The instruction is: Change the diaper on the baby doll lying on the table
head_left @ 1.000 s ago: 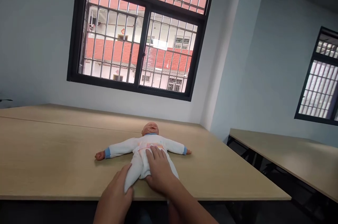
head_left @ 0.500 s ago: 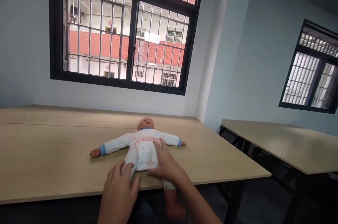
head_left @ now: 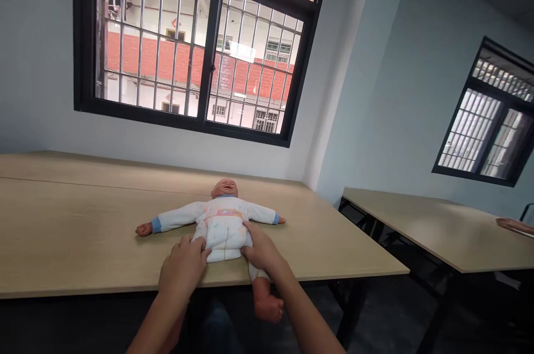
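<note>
A baby doll (head_left: 225, 232) in a white outfit with blue cuffs lies on its back on the wooden table (head_left: 83, 243), head toward the window and arms spread. My left hand (head_left: 183, 262) grips the doll's thigh on the left, fingers bent over it and thumb at the inner side. On the other side, my right hand (head_left: 261, 245) holds the hip and upper leg, thumb toward the crotch. The doll's right-hand foot (head_left: 267, 305) hangs past the table's front edge. Its other lower leg is mostly hidden behind my left hand and forearm.
A second table (head_left: 417, 220) stands to the right, with a gap between. Another person's hand (head_left: 515, 225) rests at its far right. Behind the doll is a wall with a barred window (head_left: 208, 65). My knee (head_left: 217, 323) shows below the table edge.
My left hand has moved up and closed around the doll's thigh. My right hand has settled onto the hip and upper leg. Another person's hand has come into view at the right.
</note>
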Available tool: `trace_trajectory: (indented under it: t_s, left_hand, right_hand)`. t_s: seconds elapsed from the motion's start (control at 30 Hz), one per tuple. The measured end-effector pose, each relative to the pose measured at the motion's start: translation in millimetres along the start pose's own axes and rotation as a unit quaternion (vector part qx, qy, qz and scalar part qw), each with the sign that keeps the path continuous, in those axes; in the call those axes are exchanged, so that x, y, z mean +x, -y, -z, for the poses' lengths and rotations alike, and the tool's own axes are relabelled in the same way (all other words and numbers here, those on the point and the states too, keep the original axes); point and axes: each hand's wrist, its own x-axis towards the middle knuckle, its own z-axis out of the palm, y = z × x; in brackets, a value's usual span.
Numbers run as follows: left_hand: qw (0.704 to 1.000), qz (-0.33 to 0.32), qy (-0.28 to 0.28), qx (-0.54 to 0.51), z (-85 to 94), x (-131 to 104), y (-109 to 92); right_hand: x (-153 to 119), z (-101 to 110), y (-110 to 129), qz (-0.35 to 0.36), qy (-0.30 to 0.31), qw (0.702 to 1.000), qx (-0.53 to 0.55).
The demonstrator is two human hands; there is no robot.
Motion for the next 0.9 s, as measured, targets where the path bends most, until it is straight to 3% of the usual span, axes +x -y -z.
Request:
trace_trajectory:
  t_s: [0.13, 0.23, 0.37, 0.43, 0.5, 0.63, 0.9]
  left_hand:
    - [0.999, -0.01, 0.012, -0.043, 2.6, 4.8, 2.8]
    - [0.997, -0.036, -0.055, -0.041, 3.0, 0.5, 2.2]
    - [0.97, -0.166, -0.173, -0.03, 0.0, -5.5, -5.5]
    - [0.955, -0.244, -0.168, -0.015, -2.9, -3.5, -10.6]
    - [0.953, -0.271, -0.133, 0.019, -6.6, 1.6, -13.6]
    - [0.971, -0.215, -0.067, 0.079, -14.2, 13.6, -8.8]
    - [0.987, -0.098, -0.034, 0.118, -18.3, 22.0, -3.9]
  right_hand:
    - [-1.2, 1.2, -6.0, 0.026, -0.003, 0.999, 0.043]
    - [-9.4, 8.0, -2.8, 0.04, -0.011, 0.997, 0.063]
    - [-24.0, 17.0, 19.5, 0.106, -0.055, 0.991, 0.051]
    - [-25.4, 15.8, 31.2, 0.151, -0.037, 0.987, 0.041]
    - [-20.7, 9.6, 37.2, 0.174, -0.002, 0.985, -0.006]
    - [-3.3, -6.8, 30.2, 0.151, 0.039, 0.98, -0.121]
    - [8.2, -12.6, 21.3, 0.077, 0.015, 0.989, -0.128]
